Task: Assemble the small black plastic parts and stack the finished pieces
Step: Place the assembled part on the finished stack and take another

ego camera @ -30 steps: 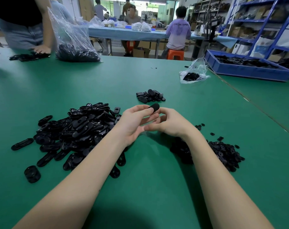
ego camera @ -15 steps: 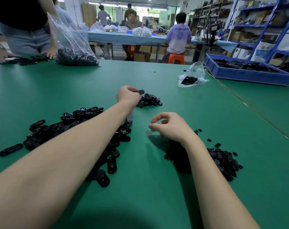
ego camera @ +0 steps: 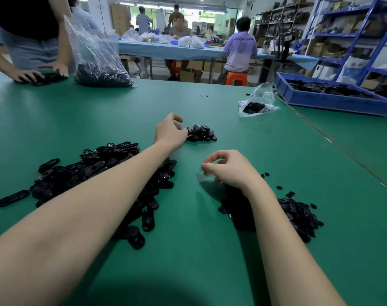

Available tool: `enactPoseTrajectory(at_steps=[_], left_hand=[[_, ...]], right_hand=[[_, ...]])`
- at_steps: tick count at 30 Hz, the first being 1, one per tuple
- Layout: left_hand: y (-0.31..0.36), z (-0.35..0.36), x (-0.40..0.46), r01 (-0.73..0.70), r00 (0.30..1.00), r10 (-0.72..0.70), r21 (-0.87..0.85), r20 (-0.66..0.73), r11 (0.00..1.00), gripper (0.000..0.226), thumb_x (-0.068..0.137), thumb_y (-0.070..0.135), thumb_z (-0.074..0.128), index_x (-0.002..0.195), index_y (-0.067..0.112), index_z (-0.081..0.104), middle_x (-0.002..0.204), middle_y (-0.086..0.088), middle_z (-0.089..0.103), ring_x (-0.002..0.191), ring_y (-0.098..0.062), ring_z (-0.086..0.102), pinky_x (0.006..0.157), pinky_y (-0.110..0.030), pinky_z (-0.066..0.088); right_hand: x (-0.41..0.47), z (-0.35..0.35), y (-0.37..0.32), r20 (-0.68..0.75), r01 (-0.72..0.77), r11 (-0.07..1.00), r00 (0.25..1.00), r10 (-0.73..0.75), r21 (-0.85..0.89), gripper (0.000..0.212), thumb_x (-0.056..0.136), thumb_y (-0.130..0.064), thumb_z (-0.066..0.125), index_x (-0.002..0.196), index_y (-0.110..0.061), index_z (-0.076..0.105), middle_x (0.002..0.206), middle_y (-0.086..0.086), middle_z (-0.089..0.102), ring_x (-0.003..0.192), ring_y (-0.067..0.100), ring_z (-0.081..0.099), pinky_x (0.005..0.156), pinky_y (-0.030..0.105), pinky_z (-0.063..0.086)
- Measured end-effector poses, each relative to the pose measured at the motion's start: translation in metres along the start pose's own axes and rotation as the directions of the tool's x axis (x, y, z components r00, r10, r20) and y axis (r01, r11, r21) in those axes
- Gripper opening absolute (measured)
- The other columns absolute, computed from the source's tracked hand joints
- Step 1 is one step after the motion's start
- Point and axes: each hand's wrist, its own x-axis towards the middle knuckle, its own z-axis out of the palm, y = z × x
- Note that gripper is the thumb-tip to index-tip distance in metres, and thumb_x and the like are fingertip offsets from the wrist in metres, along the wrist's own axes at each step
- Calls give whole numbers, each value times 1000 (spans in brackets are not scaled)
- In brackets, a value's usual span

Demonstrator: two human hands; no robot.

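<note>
Matt green mat, black plastic all round your hands

Under your left hand (ego camera: 169, 133) the tabletop (ego camera: 99, 115) looks smooth and matt; the finished stack (ego camera: 201, 133) at its fingertips shows glossy black plastic. Beside your left forearm, the oval parts (ego camera: 95, 164) gleam faintly; the small parts (ego camera: 298, 213) behind your right hand (ego camera: 230, 168) look duller. Farther off, a clear crinkled plastic bag (ego camera: 257, 100).

Your left forearm hides part of the oval-parts pile (ego camera: 82, 171); your right wrist covers the small-parts heap (ego camera: 298, 213). Left hand (ego camera: 169, 132) fingertips hidden at finished stack (ego camera: 201, 133), grip unclear. Blue crate (ego camera: 334, 100) cut off at the right.
</note>
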Motion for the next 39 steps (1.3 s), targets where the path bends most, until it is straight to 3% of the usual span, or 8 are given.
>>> enactPoseTrajectory(at_steps=[7, 11, 14, 16, 20, 29, 33, 39], left_hand=[[11, -57, -53, -22, 965, 77, -215, 251, 976, 11, 98, 21, 58, 94, 27, 66, 92, 7, 74, 66, -2, 65, 59, -20, 47], [5, -66, -70, -154, 940, 117, 91, 321, 984, 17, 94, 20, 56, 91, 30, 70, 91, 12, 73, 68, -4, 61, 53, -13, 41], [1, -72, -74, -284, 930, 143, 416, 338, 864, 16, 92, 28, 60, 106, 32, 66, 110, 7, 69, 101, -16, 61, 82, -23, 48], [-2, -75, -75, -350, 917, 130, 604, 377, 716, 34, 93, 40, 60, 126, 33, 57, 128, 1, 61, 124, -24, 48, 103, -38, 42], [-11, -79, -78, -361, 912, 67, 712, 405, 602, 45, 96, 45, 51, 139, 34, 44, 135, -3, 58, 133, -27, 39, 107, -44, 32], [-9, -78, -85, -357, 926, 169, 634, 338, 686, 37, 89, 35, 62, 125, 34, 56, 123, 7, 65, 120, -22, 54, 104, -41, 35], [-1, -69, -91, -403, 900, 267, 423, 345, 811, 33, 84, 26, 66, 117, 27, 63, 116, 4, 64, 109, -19, 58, 95, -35, 47], [10, -51, -106, -341, 873, 288, 71, 393, 937, 28, 80, 11, 70, 105, 23, 71, 82, 17, 64, 60, 5, 61, 67, -8, 49]], right_hand=[[-3, 1, -9, 46, 2, 996, 999, 2, -87, 7, 85, -31, 70, 89, -25, 73, 76, -15, 77, 48, 0, 58, 61, 23, 46], [-5, 4, -14, 70, 10, 993, 998, -2, -118, 7, 86, -32, 70, 90, -26, 72, 77, -15, 77, 52, 3, 60, 64, 23, 48], [-5, 6, -14, 79, 12, 989, 997, 0, -148, 7, 87, -33, 70, 90, -27, 72, 79, -13, 78, 61, 5, 61, 70, 24, 50], [-5, 6, -14, 86, 16, 987, 996, -2, -160, 7, 88, -33, 70, 90, -27, 73, 79, -12, 78, 66, 6, 62, 72, 25, 51], [-5, 3, -13, 86, 20, 983, 996, -5, -181, 6, 89, -32, 69, 88, -27, 73, 80, -11, 78, 67, 6, 62, 74, 24, 51], [-5, -2, -10, 78, 13, 984, 997, 1, -180, 7, 88, -33, 70, 87, -27, 73, 78, -14, 77, 56, 0, 60, 71, 24, 49], [-5, -4, -8, 69, 8, 984, 998, 4, -177, 6, 88, -32, 71, 86, -26, 73, 78, -13, 77, 54, -1, 60, 70, 25, 48], [-7, -22, -8, -123, -79, 854, 992, 18, -514, 9, 87, -32, 65, 82, -37, 70, 96, -14, 74, 96, 17, 65, 77, 29, 46]])
